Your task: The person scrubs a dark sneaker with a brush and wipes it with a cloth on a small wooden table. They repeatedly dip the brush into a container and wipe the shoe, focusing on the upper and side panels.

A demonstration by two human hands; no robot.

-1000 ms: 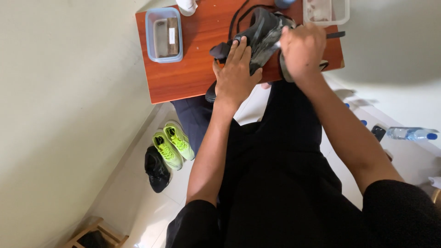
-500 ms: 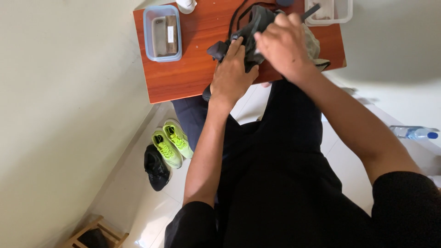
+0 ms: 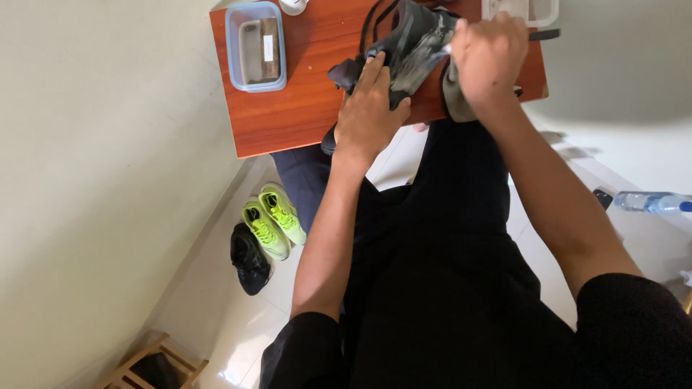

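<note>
Both hands are on a dark grey shoe (image 3: 414, 43) sitting on the reddish wooden table (image 3: 295, 108), toward the table's near right part. My left hand (image 3: 371, 108) lies flat and spread over the shoe's near end, fingers mostly straight, pressing it down rather than gripping. My right hand (image 3: 490, 54) is curled closed around a grey-green cloth (image 3: 455, 97), bunched in the fist and held against the shoe's side. Shoe looks light, soft upper that gives under pressure, stiffer sole; laces loop loose off the far end, so I judge it would twist if held by the upper alone. Best hold is probably the sole and heel, where it is firm. Surface looks dusty, not slippery.

Left of the shoe on the table: a clear plastic box with blue rim (image 3: 256, 47). Beyond the shoe at the table's far right corner: another clear container (image 3: 519, 11). On the floor below the table: neon green sneakers (image 3: 274, 220) and a black shoe (image 3: 250, 259) just beside them. A water bottle (image 3: 649, 203) lies right of the table.
</note>
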